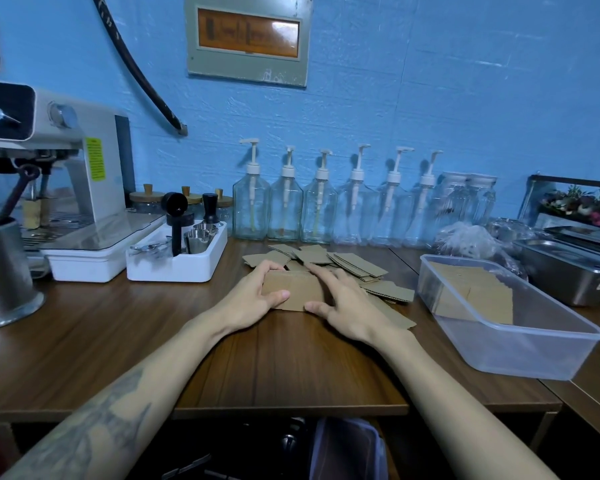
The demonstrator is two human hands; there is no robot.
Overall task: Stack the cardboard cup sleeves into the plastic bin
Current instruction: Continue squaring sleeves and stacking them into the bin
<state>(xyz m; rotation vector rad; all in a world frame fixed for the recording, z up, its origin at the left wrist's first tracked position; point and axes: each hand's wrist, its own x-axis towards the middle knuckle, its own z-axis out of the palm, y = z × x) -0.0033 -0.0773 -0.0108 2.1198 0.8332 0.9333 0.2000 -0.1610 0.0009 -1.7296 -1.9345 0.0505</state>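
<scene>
A small stack of flat brown cardboard cup sleeves (293,289) lies on the wooden table between my hands. My left hand (253,296) grips its left end, thumb on the near edge and fingers curled over the far edge. My right hand (343,299) rests on its right end with fingers stretched out over the top. More loose sleeves (347,263) lie scattered just behind and to the right. The clear plastic bin (520,344) stands at the right, with several sleeves (475,289) stacked flat in its far half.
A white tray of steel cups and tools (181,254) sits left of the pile, beside an espresso machine (66,188). Glass pump bottles (326,206) line the blue wall. Steel containers (568,275) stand behind the bin. A steel pitcher (0,271) is at the far left.
</scene>
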